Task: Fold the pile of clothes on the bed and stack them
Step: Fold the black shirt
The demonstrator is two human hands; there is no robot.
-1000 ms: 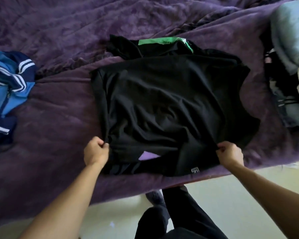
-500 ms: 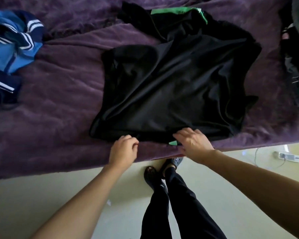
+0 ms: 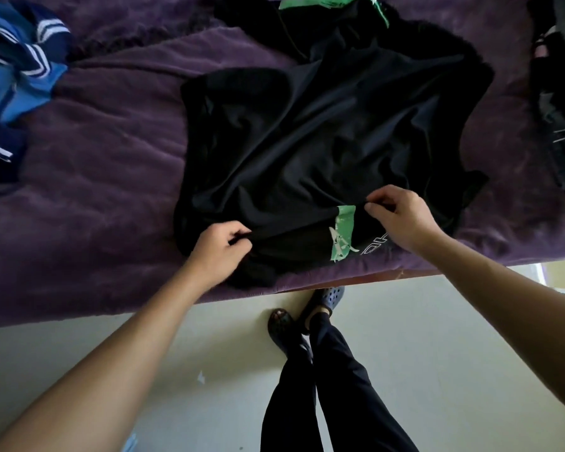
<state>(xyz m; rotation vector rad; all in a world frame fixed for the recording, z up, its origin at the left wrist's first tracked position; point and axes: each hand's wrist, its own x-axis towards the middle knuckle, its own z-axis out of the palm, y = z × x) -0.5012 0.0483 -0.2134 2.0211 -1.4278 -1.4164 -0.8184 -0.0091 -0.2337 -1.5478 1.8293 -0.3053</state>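
Far left, on the bed [image 3: 105, 197] (purple plush cover, rumpled): a blue jacket [image 3: 12, 76] with white stripes and a zip. It lies bunched up, partly cut off by the frame edge and well apart from the other clothes.

Left hand [image 3: 221, 247]: over the near-left part of the black shirt [image 3: 323, 138]. The fingers are curled, and thumb and fingers pinch the edge of the shirt's upper layer.

Middle of the bed: the black shirt is spread roughly flat and creased, its near end close to the bed's near edge. The upper layer lies over a lower one. Below the pinched edge the lower layer shows.

On that lower layer is a green patch [image 3: 342, 234] with white print. White lettering sits just right of it, partly hidden under the right wrist (unreadable). At the far end of the black cloth a green band [image 3: 327, 2] runs along the top of the frame. I cannot tell whether it belongs to the same garment.

Below the bed edge: pale floor [image 3: 177, 353], and the person's legs in dark trousers [image 3: 336, 389]. One dark perforated clog [image 3: 327, 296] is tucked just under the bed edge.

Right hand [image 3: 403, 220]: thumb and forefinger pinch the same black edge just right of the green patch, and the remaining fingers are curled. The two hands are apart, with the patch between them and nearer the right one.

Far right, also on the bed: a heap of clothes [image 3: 558, 132] in dark and grey pieces, cut off by the frame. The single items are hard to tell apart.
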